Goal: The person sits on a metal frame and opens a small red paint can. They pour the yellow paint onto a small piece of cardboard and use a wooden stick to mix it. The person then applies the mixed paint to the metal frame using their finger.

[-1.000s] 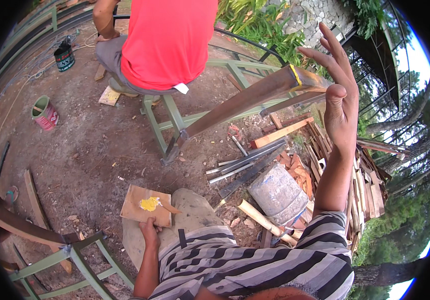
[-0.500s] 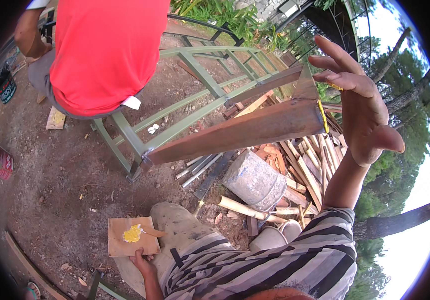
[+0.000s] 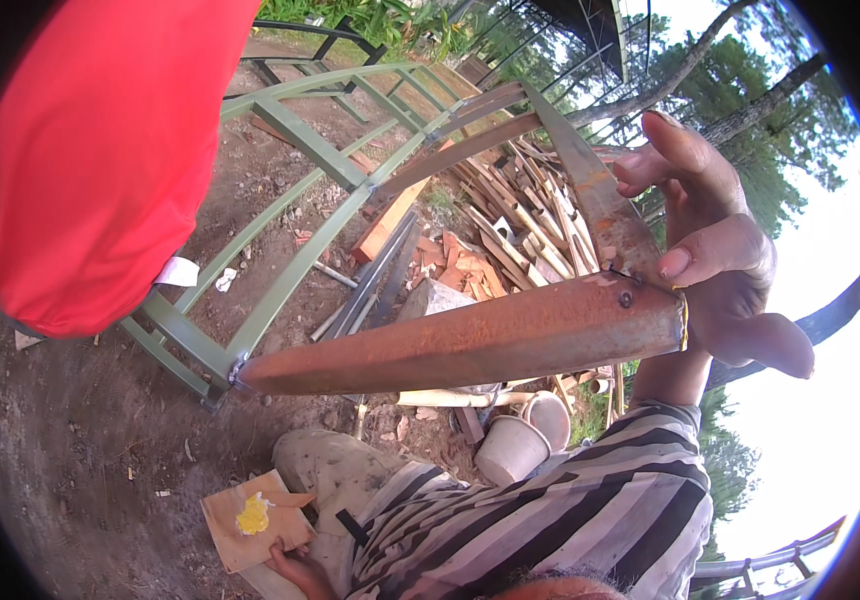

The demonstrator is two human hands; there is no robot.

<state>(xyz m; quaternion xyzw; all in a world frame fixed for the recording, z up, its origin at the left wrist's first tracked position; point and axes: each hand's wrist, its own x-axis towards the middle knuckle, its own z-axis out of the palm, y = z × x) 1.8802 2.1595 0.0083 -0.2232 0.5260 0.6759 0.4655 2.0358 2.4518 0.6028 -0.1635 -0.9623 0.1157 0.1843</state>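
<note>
My right hand [image 3: 710, 250] is raised at the end of a rusty steel beam [image 3: 460, 338], fingers bent and apart, thumb out, one fingertip at or very near the edge where yellow filler [image 3: 683, 322] shows. The beam runs left to a welded joint on a green metal frame [image 3: 305, 253]. Low at the bottom, my left hand [image 3: 295, 565] grips a square wooden board [image 3: 230, 530] that carries a blob of yellow paste [image 3: 253, 512] and a small flat wooden piece [image 3: 290, 496].
A person in a red shirt [image 3: 90, 160] is close at upper left, beside the frame. Beyond the beam lie a scrap wood pile [image 3: 540, 215], steel lengths [image 3: 372, 287] and pale buckets [image 3: 510, 450]. Trees [image 3: 780, 140] and a dark roof stand at the upper right.
The view has swung toward the beam and frame, so the beam looms larger and the red-shirted person has shifted left. My right fingers have curled down toward the beam's end; my left hand still holds the board.
</note>
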